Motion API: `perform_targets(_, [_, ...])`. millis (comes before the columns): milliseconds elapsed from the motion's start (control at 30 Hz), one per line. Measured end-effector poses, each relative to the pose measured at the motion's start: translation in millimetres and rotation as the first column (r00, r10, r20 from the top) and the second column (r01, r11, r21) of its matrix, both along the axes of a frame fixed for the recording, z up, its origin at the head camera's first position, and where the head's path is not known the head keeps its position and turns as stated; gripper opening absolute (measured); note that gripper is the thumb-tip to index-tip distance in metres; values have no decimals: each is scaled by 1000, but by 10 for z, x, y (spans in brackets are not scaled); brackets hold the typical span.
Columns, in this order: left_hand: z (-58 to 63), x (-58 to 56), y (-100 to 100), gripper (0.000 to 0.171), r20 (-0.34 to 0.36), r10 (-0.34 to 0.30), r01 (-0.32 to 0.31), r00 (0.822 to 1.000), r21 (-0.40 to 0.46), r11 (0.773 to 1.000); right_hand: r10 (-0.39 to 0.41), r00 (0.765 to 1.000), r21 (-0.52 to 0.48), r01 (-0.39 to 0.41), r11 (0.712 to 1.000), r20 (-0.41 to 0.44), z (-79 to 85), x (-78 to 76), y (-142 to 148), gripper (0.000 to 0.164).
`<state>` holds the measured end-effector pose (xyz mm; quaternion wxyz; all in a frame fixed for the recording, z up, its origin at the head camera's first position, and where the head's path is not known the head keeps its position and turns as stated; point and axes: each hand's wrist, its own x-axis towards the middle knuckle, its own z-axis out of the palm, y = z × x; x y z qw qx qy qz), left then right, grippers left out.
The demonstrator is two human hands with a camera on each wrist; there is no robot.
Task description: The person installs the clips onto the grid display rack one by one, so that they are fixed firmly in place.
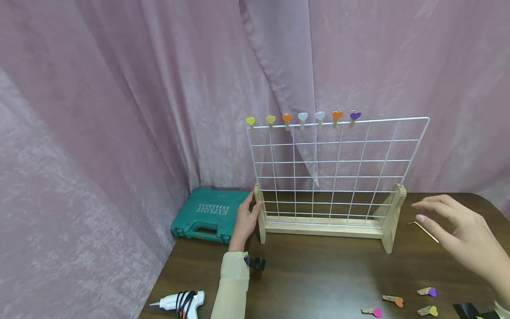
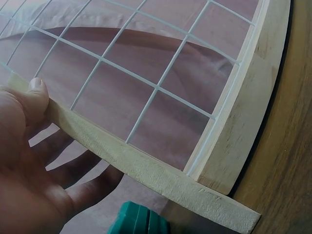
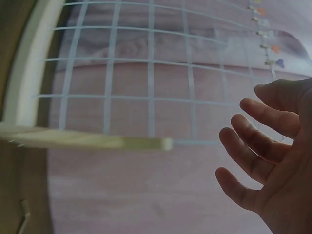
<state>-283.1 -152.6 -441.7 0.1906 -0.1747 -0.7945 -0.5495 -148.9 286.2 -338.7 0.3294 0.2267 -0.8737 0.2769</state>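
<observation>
A white wire grid (image 1: 398, 119) stands upright in a wooden base (image 1: 322, 227) with an upright at each side. My left hand (image 1: 244, 221) grips the left wooden upright (image 2: 146, 170), thumb on the near face and fingers behind it. Along the grid's top wire sit several small clips with hearts: yellow, orange and white ones, and a purple heart clip (image 1: 355, 116) furthest right. Past the right upright (image 1: 393, 217), my right hand (image 1: 464, 230) hovers with fingers spread loosely and nothing between them. Beneath its fingertips lies a thin L-shaped gold-coloured rod (image 1: 426, 232).
Loose heart clips lie at the front right, among them an orange one (image 1: 393, 301) and a pink one (image 1: 372, 312). A green tool case (image 1: 213, 210) is left of the stand; a white glue gun (image 1: 181, 303) with a coiled black cord lies front left. Pink curtains (image 1: 199, 88) hang behind.
</observation>
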Motion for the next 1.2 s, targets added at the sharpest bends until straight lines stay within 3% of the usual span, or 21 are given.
perform_targets(200, [-77,-55,5,50,6,10,-10,1000,22,1000,-42,997,-19,44,999,65,-316,161,157,33])
perform_targets(433, [-44,-35,12,52,35,18,-18,999,6,1000,-41,989,-70,51,996,144,-676,344,330,27])
perform_targets(567, [-57,-41,8,52,42,21,-21,999,5,1000,-47,969,-58,63,996,242,-835,386,426,26])
perform_targets(667, [-59,-42,0,51,37,24,-24,999,-4,1000,-63,941,-23,75,997,331,-932,392,476,24])
perform_targets(800, [-45,-37,4,51,23,24,-24,999,-9,1000,-34,932,-15,42,999,362,-1083,377,541,27])
perform_targets(900, [57,49,39,50,15,17,-17,1000,-12,1000,38,925,-19,-33,999,377,-1200,355,610,33])
perform_targets(1033, [203,176,78,49,29,-6,6,1000,-7,1000,106,879,-5,-117,993,466,-1325,323,685,29])
perform_targets(1100, [221,191,75,49,43,-12,11,999,1,1000,120,860,-2,-137,991,495,-1370,309,699,27])
perform_targets(1200, [247,204,73,48,51,-9,9,999,1,1000,146,863,-11,-160,987,483,-1430,291,692,26])
